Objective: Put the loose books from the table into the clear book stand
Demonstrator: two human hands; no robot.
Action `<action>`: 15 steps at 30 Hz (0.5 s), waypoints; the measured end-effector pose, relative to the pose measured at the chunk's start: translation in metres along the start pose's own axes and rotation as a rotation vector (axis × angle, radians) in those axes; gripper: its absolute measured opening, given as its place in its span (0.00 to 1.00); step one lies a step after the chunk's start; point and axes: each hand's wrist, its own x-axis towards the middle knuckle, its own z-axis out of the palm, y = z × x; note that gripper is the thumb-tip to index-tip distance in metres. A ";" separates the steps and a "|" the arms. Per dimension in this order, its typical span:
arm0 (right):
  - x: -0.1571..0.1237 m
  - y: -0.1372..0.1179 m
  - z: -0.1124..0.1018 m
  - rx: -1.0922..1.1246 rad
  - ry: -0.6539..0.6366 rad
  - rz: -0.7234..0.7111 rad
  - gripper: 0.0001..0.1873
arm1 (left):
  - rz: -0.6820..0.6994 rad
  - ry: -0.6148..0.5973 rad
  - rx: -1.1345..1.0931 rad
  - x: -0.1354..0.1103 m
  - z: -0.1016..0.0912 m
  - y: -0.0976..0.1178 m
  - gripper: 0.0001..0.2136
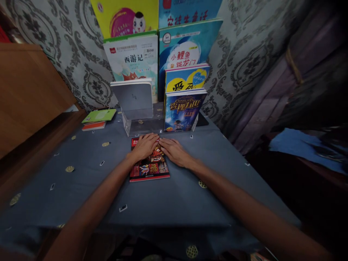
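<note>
A smooth, clear acrylic book stand (146, 127) rises from the tabletop (223, 181), which is draped in matte grey-blue cloth printed with pale yellow, dotted ovals and small lettered tags. In front of the stand lies a thin, rectangular paperback with a red, picture-filled cover (149, 174); its lower part shows a row of small colourful panels and a dark strip along the near edge. The stand's left side carries a plain grey book (134, 101), its right side a dark blue comic-style book (185, 110) with gold lettering. Behind the stand's front row, a pale book titled 西游记 (132, 59) and a teal book (190, 38) stand upright. Left of the stand, a lime-green book (100, 115) lies flat over an orange one (94, 126). A wall covering (96, 85) with dark scrollwork medallions fills the space behind the stand.

The paperback lies shut beneath the left hand (146, 146), which rests palm down across its upper half, fingers straight and together. The right hand (176, 152) is flattish too, its fingertips meeting the cover's upper right, near the left fingers. Neither hand is closed around anything; the thumbs are unclear.
</note>
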 end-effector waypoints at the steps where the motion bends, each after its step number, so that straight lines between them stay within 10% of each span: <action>1: -0.001 -0.001 0.000 -0.002 0.001 0.000 0.25 | 0.000 0.004 -0.005 0.000 0.000 0.000 0.20; 15: -0.021 -0.007 -0.004 0.020 0.013 -0.038 0.24 | 0.094 0.008 -0.125 -0.006 -0.013 0.003 0.17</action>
